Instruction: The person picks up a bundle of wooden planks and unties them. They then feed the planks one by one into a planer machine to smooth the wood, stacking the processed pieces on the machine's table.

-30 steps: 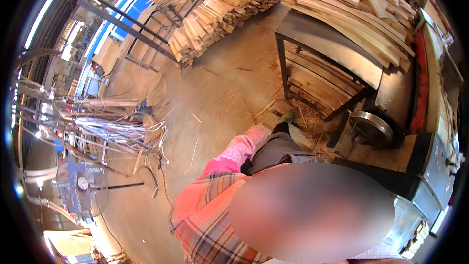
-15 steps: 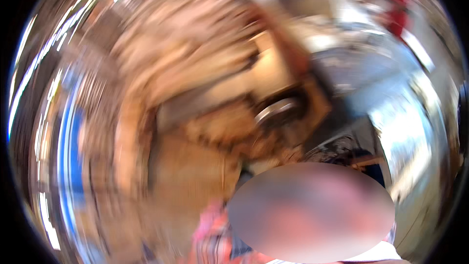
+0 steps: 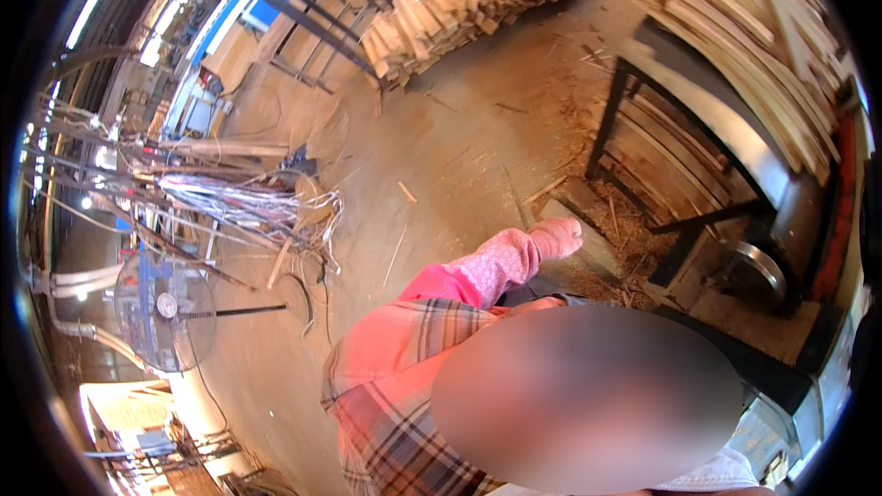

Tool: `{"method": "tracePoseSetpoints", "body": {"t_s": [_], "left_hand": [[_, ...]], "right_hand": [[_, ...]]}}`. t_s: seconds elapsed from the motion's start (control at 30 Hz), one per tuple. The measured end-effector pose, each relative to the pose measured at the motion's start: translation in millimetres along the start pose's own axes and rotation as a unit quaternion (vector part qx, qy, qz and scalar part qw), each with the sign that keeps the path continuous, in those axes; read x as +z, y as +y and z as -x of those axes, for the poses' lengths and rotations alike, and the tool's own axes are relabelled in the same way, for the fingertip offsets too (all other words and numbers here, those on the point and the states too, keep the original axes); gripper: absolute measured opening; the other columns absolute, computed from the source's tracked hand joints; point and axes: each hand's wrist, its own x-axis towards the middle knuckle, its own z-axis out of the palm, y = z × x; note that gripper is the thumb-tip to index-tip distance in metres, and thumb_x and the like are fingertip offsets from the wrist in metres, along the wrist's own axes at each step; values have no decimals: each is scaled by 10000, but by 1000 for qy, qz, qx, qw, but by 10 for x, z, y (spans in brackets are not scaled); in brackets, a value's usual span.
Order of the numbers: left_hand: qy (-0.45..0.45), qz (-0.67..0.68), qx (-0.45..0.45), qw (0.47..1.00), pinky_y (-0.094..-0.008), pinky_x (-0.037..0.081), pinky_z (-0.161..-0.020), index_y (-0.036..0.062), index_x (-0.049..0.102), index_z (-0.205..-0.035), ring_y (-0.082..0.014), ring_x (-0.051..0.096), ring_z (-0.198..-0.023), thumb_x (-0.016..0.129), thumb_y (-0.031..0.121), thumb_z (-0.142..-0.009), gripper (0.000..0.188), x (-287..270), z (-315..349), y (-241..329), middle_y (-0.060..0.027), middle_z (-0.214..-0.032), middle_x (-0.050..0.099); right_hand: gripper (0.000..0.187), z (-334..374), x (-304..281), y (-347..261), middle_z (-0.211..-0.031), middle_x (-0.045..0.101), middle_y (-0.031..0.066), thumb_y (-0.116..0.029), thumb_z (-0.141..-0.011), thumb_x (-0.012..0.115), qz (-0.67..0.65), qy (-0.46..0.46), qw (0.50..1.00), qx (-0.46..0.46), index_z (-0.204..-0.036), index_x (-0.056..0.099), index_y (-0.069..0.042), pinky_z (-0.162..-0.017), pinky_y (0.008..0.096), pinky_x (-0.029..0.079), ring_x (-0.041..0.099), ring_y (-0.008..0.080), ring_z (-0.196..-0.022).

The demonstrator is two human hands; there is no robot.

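Note:
My left arm, in a pink patterned cuff over a plaid shirt sleeve (image 3: pixel 390 395), reaches in from the lower edge. At its end my left hand (image 3: pixel 558 239) has curled fingers, and nothing sticks out of it. It is above the floor, apart from other things, and nearest to a black-framed machine (image 3: pixel 616 110) on the right. A round metal wheel (image 3: pixel 758 271) sits at the machine's near end. Wood shavings (image 3: pixel 634 239) lie beneath it. My right hand does not show; a blurred patch covers the lower middle.
Long boards (image 3: pixel 726 23) are stacked behind the machine. A bundle of thin wooden slats (image 3: pixel 478 5) lies at the far middle. To the left are a standing fan (image 3: pixel 165 305), a heap of pale strips (image 3: pixel 243 202) and a metal rack (image 3: pixel 312 14). Scraps litter the brown floor (image 3: pixel 441 165).
The view has swung round and is now sharp where it was smeared. The machine with the metal wheel has shifted to the right of the picture, and my left hand now shows.

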Motion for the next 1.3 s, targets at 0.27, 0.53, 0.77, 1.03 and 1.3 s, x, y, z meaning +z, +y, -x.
{"method": "tracePoseSetpoints", "body": {"t_s": [0.27, 0.53, 0.77, 1.03, 1.3], "left_hand": [[92, 14, -118, 989, -527, 518, -912, 33, 704, -1068, -457, 652, -1060, 563, 363, -927, 385, -66, 920, -2762, -254, -1112, 692], [95, 59, -280, 953, -452, 512, -992, 84, 735, -1140, -400, 649, -1152, 564, 390, -934, 407, -1154, 2008, -4524, -210, -1192, 704], [164, 159, -285, 931, -444, 512, -997, 86, 707, -1214, -393, 654, -1159, 601, 424, -939, 449, -2365, 1680, -5013, -212, -1200, 705], [304, 204, -368, 855, -419, 504, -1018, 83, 724, -1197, -369, 656, -1171, 613, 402, -939, 425, -3692, 1964, -6123, -191, -1218, 710], [426, 362, -390, 731, -366, 523, -988, 38, 701, -1257, -266, 704, -1099, 690, 292, -938, 408, -4817, 1789, -6920, -161, -1185, 741]], "right_hand": [[255, -1652, -143, -1472, -1042, 760, 196, -183, -879, 605, 365, -25, 901, -234, -1003, 800, -74, -931, 448, 586, 707, 343, -1110], [382, -2465, -356, -4984, -1075, 718, 254, -342, -890, 605, 21, 83, 990, -112, -1037, 750, -20, -909, 493, 551, 690, 431, -1040], [323, -3803, 67, -5867, -1169, 720, 202, -285, -941, 583, 353, -4, 922, -159, -1117, 765, -84, -939, 484, 563, 688, 400, -1091], [411, -4717, 21, -8453, -1185, 715, 237, -354, -903, 608, 335, -13, 927, -168, -1165, 751, -71, -967, 499, 542, 676, 425, -1128], [448, -4908, 295, -12126, -1193, 702, 252, -385, -915, 615, 381, -32, 875, -297, -1181, 719, -41, -992, 506, 523, 658, 419, -1158]]}}
